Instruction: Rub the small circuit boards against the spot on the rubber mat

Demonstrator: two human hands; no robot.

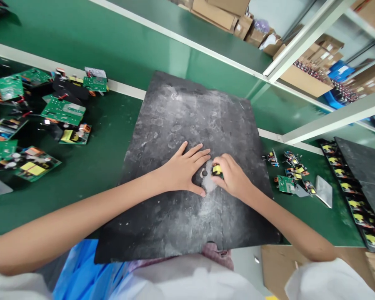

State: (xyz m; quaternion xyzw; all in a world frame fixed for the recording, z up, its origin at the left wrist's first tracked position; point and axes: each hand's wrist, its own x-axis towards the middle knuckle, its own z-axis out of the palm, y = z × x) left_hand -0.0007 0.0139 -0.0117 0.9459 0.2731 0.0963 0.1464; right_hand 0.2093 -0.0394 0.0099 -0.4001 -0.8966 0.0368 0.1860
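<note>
My left hand (184, 168) lies flat on the black mat (190, 116), its fingers spread and nothing in its grasp. Beside it, my right hand (233, 175) is closed around a small yellow-and-black electronic component (217, 170); the fingers hide most of it. Between the two hands the mat has a pale, worn patch (208, 181), with a small dark round spot (204, 172) near its left edge. I cannot tell whether that spot is a hole or a loose part.
Several green circuit boards (62, 109) lie on the green bench at left. At right are smaller boards (286, 184), a silvery plate (324, 191) and a black tray (346, 193) with a row of boards. A white frame post (331, 114) stands beyond; cardboard boxes (217, 14) sit behind.
</note>
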